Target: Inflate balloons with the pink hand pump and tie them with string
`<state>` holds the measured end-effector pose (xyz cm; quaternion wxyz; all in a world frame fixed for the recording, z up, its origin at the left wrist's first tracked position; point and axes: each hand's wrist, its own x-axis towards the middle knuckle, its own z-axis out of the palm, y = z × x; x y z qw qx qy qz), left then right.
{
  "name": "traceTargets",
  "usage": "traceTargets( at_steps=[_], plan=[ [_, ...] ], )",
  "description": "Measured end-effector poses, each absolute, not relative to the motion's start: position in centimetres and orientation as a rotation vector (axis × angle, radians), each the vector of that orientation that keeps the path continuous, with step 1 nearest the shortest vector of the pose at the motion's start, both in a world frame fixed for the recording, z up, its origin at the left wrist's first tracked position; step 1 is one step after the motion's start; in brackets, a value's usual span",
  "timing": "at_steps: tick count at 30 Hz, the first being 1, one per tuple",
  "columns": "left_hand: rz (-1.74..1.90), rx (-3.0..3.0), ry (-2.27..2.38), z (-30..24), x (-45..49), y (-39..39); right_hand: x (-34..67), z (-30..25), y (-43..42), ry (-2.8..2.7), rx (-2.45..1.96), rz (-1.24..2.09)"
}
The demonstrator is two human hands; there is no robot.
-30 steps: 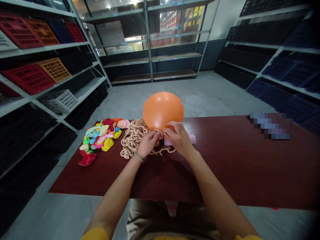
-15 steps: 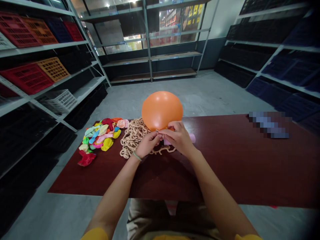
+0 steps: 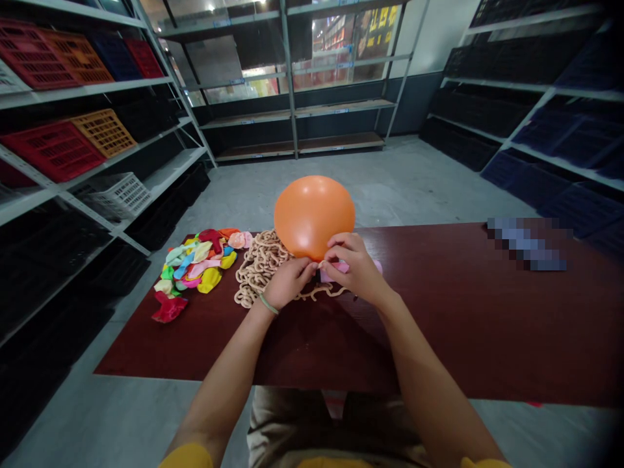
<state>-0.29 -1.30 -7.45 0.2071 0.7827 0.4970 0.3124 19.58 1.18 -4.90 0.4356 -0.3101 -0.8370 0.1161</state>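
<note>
An inflated orange balloon is held neck down above the far side of a dark red table, framed squarely in the head camera I follow from afar. At its neck I have the left hand closed, thumb and index finger pinched on the balloon's base; whether they also grip anything else, I cannot tell. The right hand pinches a pale strand between thumb and forefinger, its other fingers loosely curled against or just beside the balloon. A green band circles the left wrist. Behind the left hand lies a heap of beige cord, and one loose length trails before a pink cylinder partly hidden by the right hand. Farther left, I see limp balloons of many colors piled together, a crumpled red one nearest the table's edge. A pixelated object rests far right. Beyond, red crates, a yellow-orange crate and a white crate fill metal shelving on the left.
</note>
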Motion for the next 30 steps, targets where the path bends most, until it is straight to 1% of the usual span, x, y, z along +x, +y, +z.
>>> traceTargets(
  at_steps=[4,8,10,13,17,22,30],
  plan=[
    [0.668,2.546,1.412,-8.1,-0.4,-1.2,18.9,-5.4,1.0,-2.090,-0.826,0.303],
    [0.623,2.607,1.440,-8.6,-0.2,-1.1,18.0,-5.8,0.9,-2.062,-0.853,0.336],
    [0.715,2.497,1.501,-8.7,-0.1,-1.1,17.9,-5.9,0.9,-2.048,-0.854,0.399],
    [0.953,2.133,1.553,-8.7,0.0,-1.0,18.4,-5.9,1.3,-1.950,-0.857,0.478],
    [1.128,1.673,1.430,-8.5,0.0,-0.9,18.8,-6.1,1.8,-1.942,-0.827,0.362],
    [1.157,1.565,1.370,-8.3,0.1,-1.0,18.4,-6.5,1.4,-2.082,-0.883,0.152],
    [1.083,1.431,1.269,-7.7,0.2,-1.0,17.8,-7.1,1.3,-2.022,-0.963,-0.016]
  ],
)
